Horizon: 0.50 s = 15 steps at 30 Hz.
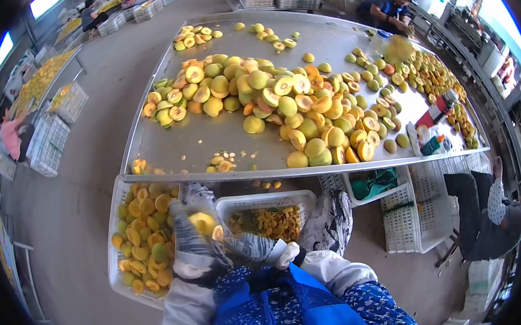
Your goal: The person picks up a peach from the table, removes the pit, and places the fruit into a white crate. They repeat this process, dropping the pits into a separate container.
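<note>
Motion smears my left hand in its grey striped glove; it hangs by the inner edge of the left basket. A blurred yellow peach half overlaps its right side, and a smaller orange-brown piece shows just below that. My right hand, also in a grey glove, lies closed in front of my lap and points left; what is in its fingers is hidden. To the left, a white basket is full of yellow-green peach halves. Between my knees stands a white crate of small brownish-yellow pieces.
A metal table ahead carries a heap of whole and halved peaches, with a red-and-black bottle at the right. White crates stand below right. One person works across the table; another sits right.
</note>
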Tool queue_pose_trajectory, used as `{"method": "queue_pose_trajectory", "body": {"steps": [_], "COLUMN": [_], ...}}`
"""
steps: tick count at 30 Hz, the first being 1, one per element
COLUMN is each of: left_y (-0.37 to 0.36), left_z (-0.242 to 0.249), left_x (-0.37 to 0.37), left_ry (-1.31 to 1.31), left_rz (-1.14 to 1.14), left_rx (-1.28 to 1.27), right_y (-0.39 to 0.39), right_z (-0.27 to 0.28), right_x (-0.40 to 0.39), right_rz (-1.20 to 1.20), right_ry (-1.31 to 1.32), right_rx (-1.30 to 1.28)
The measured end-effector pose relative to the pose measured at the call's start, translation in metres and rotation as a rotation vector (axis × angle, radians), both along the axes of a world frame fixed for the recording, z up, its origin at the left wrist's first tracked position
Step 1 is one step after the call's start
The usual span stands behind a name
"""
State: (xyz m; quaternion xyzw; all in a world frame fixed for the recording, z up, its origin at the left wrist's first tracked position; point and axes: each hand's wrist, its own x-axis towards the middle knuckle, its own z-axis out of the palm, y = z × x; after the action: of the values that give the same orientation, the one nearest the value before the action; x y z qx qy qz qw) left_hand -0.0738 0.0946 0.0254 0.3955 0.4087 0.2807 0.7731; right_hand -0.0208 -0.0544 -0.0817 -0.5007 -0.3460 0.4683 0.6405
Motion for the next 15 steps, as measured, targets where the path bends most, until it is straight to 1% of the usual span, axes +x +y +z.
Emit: {"method": "queue_pose_trajectory", "body": {"steps": [1, 2, 3, 4, 5, 6, 7, 8, 9, 10, 11, 12, 13, 14, 15], "left_y": [0.024, 0.038, 0.07, 0.093, 0.094, 0.093, 0.091, 0.088, 0.082, 0.073, 0.062, 0.06, 0.064, 0.064, 0.058], "left_z": [-0.016, -0.001, -0.007, -0.014, -0.012, -0.005, 0.009, 0.025, 0.042, 0.061, 0.08, 0.084, 0.076, 0.07, 0.073], "left_x": [-0.006, -0.015, -0.03, -0.043, -0.045, -0.045, -0.03, -0.003, 0.031, 0.07, 0.111, 0.153, 0.201, 0.245, 0.277], "left_ry": [-0.076, -0.009, 0.512, 1.042, 1.301, 1.567, 1.57, 1.27, 0.954, 0.841, 0.721, 0.564, 0.472, 0.415, 0.407], "left_rz": [0.143, 0.162, 0.033, -0.101, -0.164, -0.232, -0.23, -0.2, -0.157, -0.216, -0.268, -0.304, -0.196, -0.255, -0.424], "left_rx": [0.183, 0.272, 0.657, 1.029, 1.348, 1.66, 1.663, 1.82, 1.944, 2.079, 2.211, 2.33, 2.543, 2.585, 2.535], "right_y": [-0.006, -0.013, -0.022, -0.038, -0.055, -0.069, -0.075, -0.08, -0.082, -0.082, -0.082, -0.078, -0.075, -0.076, -0.075], "right_z": [0.002, 0.003, -0.027, 0.003, 0.013, 0.012, 0.001, -0.008, 0.008, 0.023, 0.034, -0.008, -0.011, -0.012, -0.011], "right_x": [0.009, 0.02, 0.026, 0.033, 0.037, 0.035, 0.032, 0.031, 0.028, 0.031, 0.028, 0.021, 0.023, 0.021, 0.025], "right_rz": [0.113, 0.232, 0.16, 0.069, 0.005, -0.051, -0.028, -0.004, -0.035, 0.107, 0.027, 0.055, 0.109, 0.103, 0.066], "right_ry": [-0.165, -0.336, -0.597, -0.624, -0.581, -0.535, -0.537, -0.54, -0.515, -0.55, -0.636, -0.73, -0.745, -0.719, -0.665], "right_rx": [-0.14, -0.28, -0.393, -0.701, -0.675, -0.651, -0.647, -0.645, -0.669, -0.728, -0.698, -0.726, -0.741, -0.731, -0.72]}}
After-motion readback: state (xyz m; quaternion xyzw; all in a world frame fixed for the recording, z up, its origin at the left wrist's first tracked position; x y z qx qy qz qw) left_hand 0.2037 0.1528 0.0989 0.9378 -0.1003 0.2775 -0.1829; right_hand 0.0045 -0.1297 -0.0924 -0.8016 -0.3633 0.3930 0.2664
